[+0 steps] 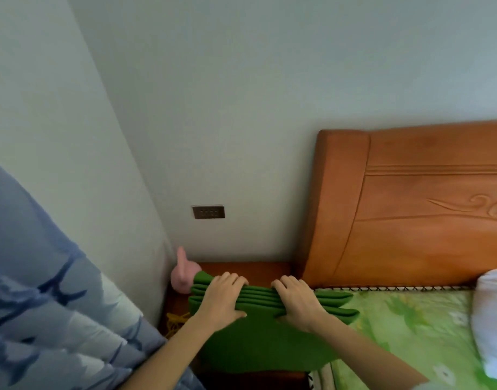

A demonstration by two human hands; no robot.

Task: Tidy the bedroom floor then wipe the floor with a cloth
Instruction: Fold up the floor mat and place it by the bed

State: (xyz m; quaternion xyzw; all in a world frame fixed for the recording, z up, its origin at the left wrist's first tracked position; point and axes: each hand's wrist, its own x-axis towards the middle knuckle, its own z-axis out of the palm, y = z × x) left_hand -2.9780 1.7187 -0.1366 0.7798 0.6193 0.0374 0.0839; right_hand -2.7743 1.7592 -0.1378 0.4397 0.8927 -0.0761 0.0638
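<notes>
Head view shows your left hand [224, 298] and right hand [296, 301] both gripping the gathered top edge of a dark green pleated cloth [258, 342], fingers curled over the folds and thumbs underneath. You seem to hold it bunched like this so the pleats stay stacked and the loose part hangs down in one piece in front of the low reddish-brown wooden nightstand [241, 270]. That nightstand is your landmark: the cloth hangs over its front and covers most of its top, the right end of the folds reaching the green floral bed sheet [410, 319] beside it. At the nightstand's far left corner sits a pink soft toy [182, 277], touching the cloth's end. Yellow cord [175, 322] lies at its left edge. A carved wooden headboard [410, 206] rises to its right, a grey wall socket [208, 211] above it, and blue patterned bedding [45, 305] crowds its left. The floor is not visible.
</notes>
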